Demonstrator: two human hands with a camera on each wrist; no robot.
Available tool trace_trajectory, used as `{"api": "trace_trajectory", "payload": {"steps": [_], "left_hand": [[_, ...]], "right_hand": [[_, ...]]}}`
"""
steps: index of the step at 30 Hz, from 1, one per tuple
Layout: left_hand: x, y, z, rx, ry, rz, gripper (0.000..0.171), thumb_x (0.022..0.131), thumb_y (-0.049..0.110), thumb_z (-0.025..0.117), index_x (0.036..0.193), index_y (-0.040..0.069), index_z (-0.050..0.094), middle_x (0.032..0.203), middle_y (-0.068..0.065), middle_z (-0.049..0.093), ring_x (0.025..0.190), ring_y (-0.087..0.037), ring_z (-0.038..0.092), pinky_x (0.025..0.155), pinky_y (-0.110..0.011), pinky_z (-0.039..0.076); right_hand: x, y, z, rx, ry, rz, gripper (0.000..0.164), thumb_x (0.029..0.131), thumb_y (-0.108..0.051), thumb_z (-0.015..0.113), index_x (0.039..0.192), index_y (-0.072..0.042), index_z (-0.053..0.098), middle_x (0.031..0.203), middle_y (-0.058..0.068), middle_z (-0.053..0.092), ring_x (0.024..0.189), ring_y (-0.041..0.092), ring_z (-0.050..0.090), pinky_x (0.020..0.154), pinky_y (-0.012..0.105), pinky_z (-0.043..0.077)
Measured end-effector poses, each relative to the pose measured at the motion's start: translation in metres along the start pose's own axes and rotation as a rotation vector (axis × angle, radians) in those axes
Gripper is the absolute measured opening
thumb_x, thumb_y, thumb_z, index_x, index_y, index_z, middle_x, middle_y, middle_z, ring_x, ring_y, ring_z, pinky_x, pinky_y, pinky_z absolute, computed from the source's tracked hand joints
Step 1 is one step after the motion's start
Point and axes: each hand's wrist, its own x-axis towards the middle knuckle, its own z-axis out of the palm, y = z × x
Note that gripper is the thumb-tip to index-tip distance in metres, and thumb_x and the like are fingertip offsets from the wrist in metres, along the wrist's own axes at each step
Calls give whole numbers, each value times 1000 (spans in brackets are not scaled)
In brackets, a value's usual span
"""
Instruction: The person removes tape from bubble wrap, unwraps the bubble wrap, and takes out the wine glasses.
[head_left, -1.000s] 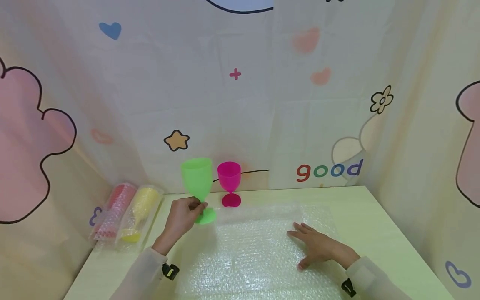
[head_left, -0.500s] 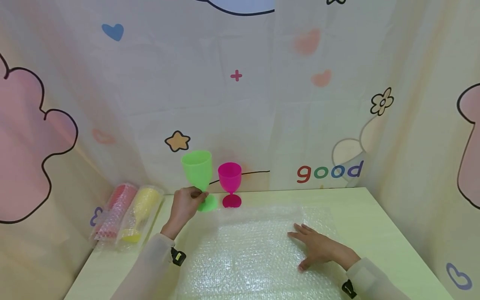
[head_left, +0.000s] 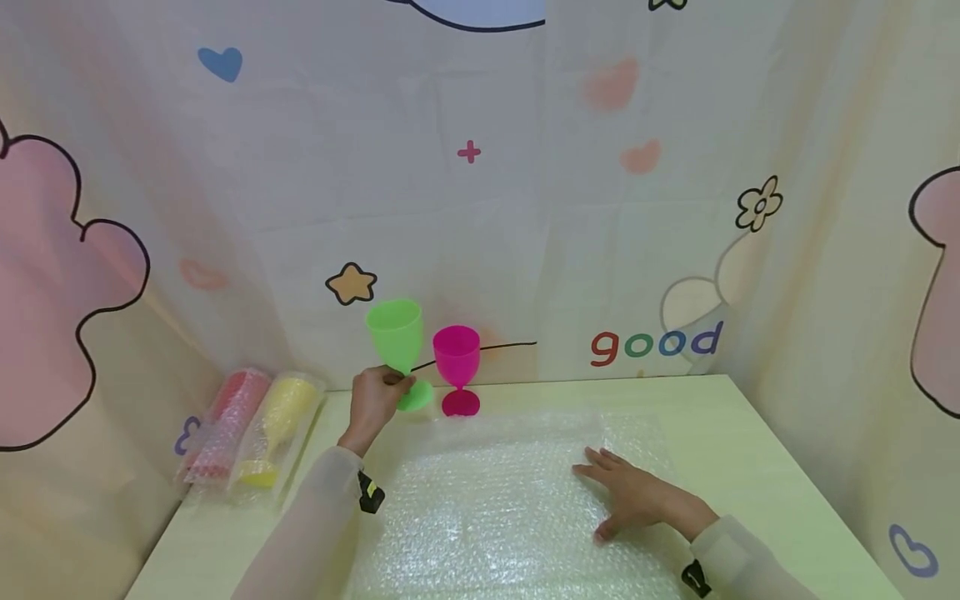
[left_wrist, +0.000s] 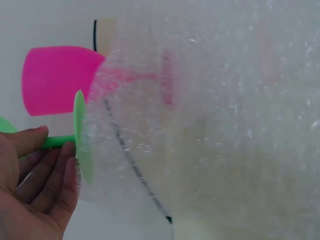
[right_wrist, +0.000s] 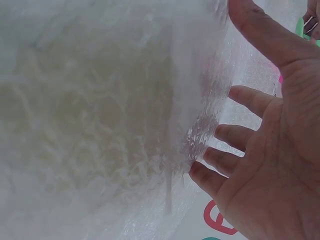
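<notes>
My left hand (head_left: 375,404) pinches the stem of a light green plastic goblet (head_left: 395,333) at the back of the table. The goblet leans a little, bowl up, and its foot (left_wrist: 80,135) meets the edge of the bubble wrap in the left wrist view. Just right of it a magenta goblet (head_left: 457,358) stands upright. A clear sheet of bubble wrap (head_left: 480,517) lies flat in front of both. On its right side rests my right hand (head_left: 637,493), fingers spread, fingertips (right_wrist: 200,175) against the sheet.
At the left edge of the table (head_left: 765,475) lie two bubble-wrapped goblets, a red bundle (head_left: 228,425) and a yellow one (head_left: 281,425) side by side. A printed curtain (head_left: 525,233) hangs close behind the table and along both sides.
My left hand has moved the green goblet away from me, toward the back edge beside the magenta goblet. The right hand has stayed in place on the bubble wrap.
</notes>
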Motion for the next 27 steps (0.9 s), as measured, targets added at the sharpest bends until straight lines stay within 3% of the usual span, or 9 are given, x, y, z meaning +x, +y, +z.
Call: {"api": "trace_trajectory", "payload": {"steps": [10, 19, 27], "left_hand": [[10, -21, 20, -54, 30, -82, 21, 85, 20, 76, 92, 0, 76, 87, -16, 76, 70, -22, 71, 64, -33, 57], [10, -34, 40, -30, 12, -161, 25, 84, 20, 76, 98, -1, 76, 95, -17, 76, 93, -33, 72, 81, -44, 57], [8, -41, 51, -17, 8, -213, 25, 83, 19, 76, 98, -1, 75, 98, -18, 76, 98, -34, 70, 86, -46, 55]], "right_hand": [[-1, -1, -3, -27, 12, -33, 103, 64, -47, 87, 150, -17, 40, 163, 17, 22, 150, 44, 18, 114, 66, 26], [-1, -2, -3, -18, 4, -5, 102, 64, -46, 87, 150, -20, 40, 164, 16, 21, 150, 43, 17, 114, 66, 27], [-2, -3, -2, -3, 0, 1, 101, 65, -45, 87, 150, -20, 40, 164, 15, 21, 150, 43, 17, 113, 66, 28]]}}
